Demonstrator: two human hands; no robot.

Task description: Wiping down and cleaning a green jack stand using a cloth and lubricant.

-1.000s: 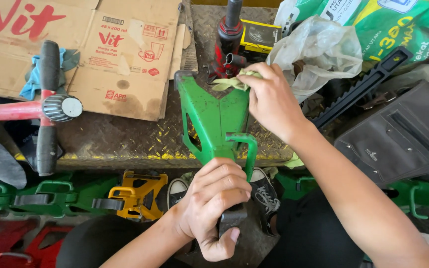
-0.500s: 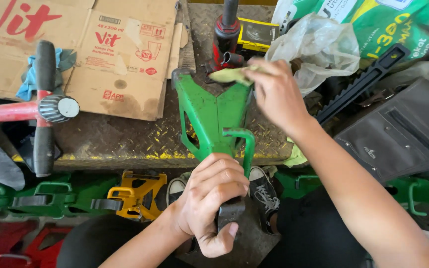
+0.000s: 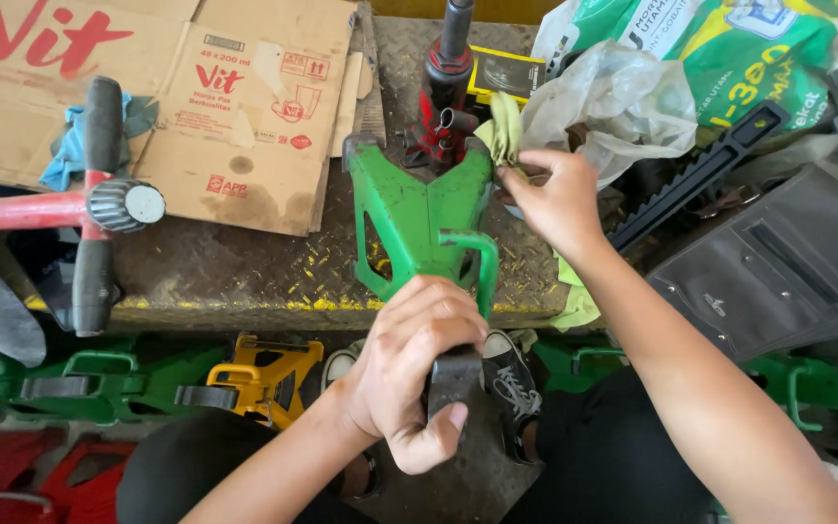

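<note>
Our left hand (image 3: 414, 374) is closed tight around the dark metal post (image 3: 454, 380) at the near end of a green jack stand (image 3: 419, 218), which lies tilted on the worn steel bench (image 3: 244, 272); our right hand (image 3: 557, 199) pinches a yellow-green rag (image 3: 502, 131) between thumb and fingers against the stand's far right edge. Just beyond the rag stands a red bottle jack (image 3: 443, 97), with a clear plastic bag (image 3: 613, 102) to its right; flattened cardboard (image 3: 196, 87) and a red trolley handle (image 3: 70, 204) lie well to the left of our grip; more green stands (image 3: 50, 383) and a yellow one (image 3: 264, 374) sit on the floor below.
</note>
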